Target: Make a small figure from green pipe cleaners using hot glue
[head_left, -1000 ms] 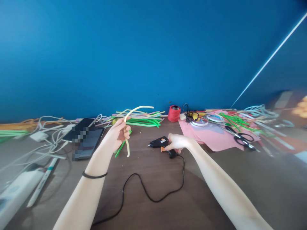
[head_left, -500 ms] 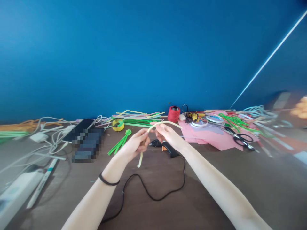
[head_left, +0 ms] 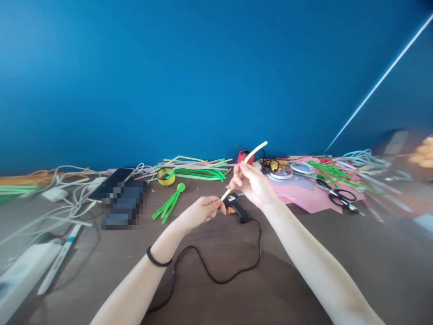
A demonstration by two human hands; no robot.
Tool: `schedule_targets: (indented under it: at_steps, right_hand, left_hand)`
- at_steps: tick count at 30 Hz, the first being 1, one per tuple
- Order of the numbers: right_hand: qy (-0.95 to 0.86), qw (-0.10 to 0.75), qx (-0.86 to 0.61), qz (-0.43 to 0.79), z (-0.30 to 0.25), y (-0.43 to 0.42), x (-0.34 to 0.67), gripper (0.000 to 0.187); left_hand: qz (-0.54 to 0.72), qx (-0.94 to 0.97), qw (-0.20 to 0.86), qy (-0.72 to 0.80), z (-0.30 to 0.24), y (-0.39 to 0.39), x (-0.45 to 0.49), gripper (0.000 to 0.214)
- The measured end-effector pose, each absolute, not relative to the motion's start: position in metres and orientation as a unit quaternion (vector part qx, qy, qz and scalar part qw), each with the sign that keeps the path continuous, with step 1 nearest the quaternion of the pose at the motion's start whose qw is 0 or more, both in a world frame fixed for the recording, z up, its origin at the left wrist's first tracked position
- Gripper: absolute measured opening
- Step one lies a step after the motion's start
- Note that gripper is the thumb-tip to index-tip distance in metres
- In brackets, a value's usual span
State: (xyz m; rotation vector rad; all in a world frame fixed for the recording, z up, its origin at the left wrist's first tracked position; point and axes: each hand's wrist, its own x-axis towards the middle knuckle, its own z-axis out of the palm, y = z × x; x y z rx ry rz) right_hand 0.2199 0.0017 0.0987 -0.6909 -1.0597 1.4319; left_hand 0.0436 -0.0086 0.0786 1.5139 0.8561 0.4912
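A pale yellow pipe cleaner [head_left: 254, 152] runs slantwise between my hands, its free end pointing up and to the right. My left hand [head_left: 204, 210] pinches its lower part, and my right hand [head_left: 248, 180] grips it higher up, fingers closed. Behind and below them lies a black glue gun [head_left: 239, 210] on the table, partly covered by my hands. To the left rests a bundle of green pipe cleaners [head_left: 172, 202] with a knotted head.
A yellow tape roll [head_left: 166, 177], green pipe cleaners [head_left: 199, 173], pink sheets [head_left: 307, 196] and black-handled scissors [head_left: 341, 197] lie along the wall. Phones [head_left: 123, 205], white cables [head_left: 72, 203] and a pen [head_left: 59, 259] are at left. The glue gun's cord [head_left: 219, 282] loops across the front.
The pipe cleaner was arched and is now straighter and tilted upward to the right. My left hand has moved lower and slightly right; my right hand has shifted right, farther from the left.
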Motion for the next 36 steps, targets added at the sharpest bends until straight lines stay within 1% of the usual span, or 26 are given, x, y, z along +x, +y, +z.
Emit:
schedule_targets:
  at_steps: [4,9,15,20,24,29,31,32,34,35,36]
  right_hand:
    - [-0.432,0.608,-0.306,0.592,0.100,0.005,0.225,0.026]
    - [-0.416,0.631,-0.322,0.569,0.105,0.004,0.229,0.028]
    - [-0.442,0.636,-0.342,0.531,0.103,0.008,0.235,0.031]
    - [-0.411,0.628,-0.352,0.559,0.087,0.019,0.240,0.027]
    - [-0.411,0.632,-0.335,0.566,0.081,0.025,0.246,0.026]
    - [-0.438,0.631,-0.376,0.519,0.084,0.025,0.248,0.030]
    - [-0.459,0.610,-0.377,0.525,0.089,0.023,0.254,0.029]
    - [-0.478,0.584,-0.378,0.537,0.093,0.021,0.260,0.028]
    - [-0.525,0.494,-0.404,0.563,0.101,0.017,0.281,0.028]
    - [-0.548,0.444,-0.445,0.552,0.104,0.015,0.296,0.029]
    - [-0.565,0.404,-0.504,0.513,0.107,0.012,0.312,0.031]
  left_hand:
    - [0.208,0.691,0.565,0.400,0.076,-0.007,0.043,0.035]
    - [0.206,0.693,0.550,0.419,0.079,-0.007,0.042,0.033]
    - [0.225,0.689,0.534,0.435,0.076,-0.003,0.039,0.032]
    - [0.247,0.671,0.505,0.483,0.075,0.001,0.039,0.034]
    - [0.253,0.664,0.506,0.490,0.077,0.001,0.040,0.035]
    - [0.254,0.649,0.524,0.489,0.073,0.003,0.040,0.038]
    - [0.257,0.641,0.539,0.483,0.072,0.004,0.038,0.037]
    - [0.262,0.636,0.546,0.479,0.072,0.005,0.038,0.036]
    - [0.279,0.625,0.556,0.471,0.075,0.006,0.035,0.033]
    - [0.289,0.620,0.561,0.467,0.077,0.007,0.033,0.032]
    - [0.299,0.614,0.565,0.463,0.080,0.007,0.031,0.032]
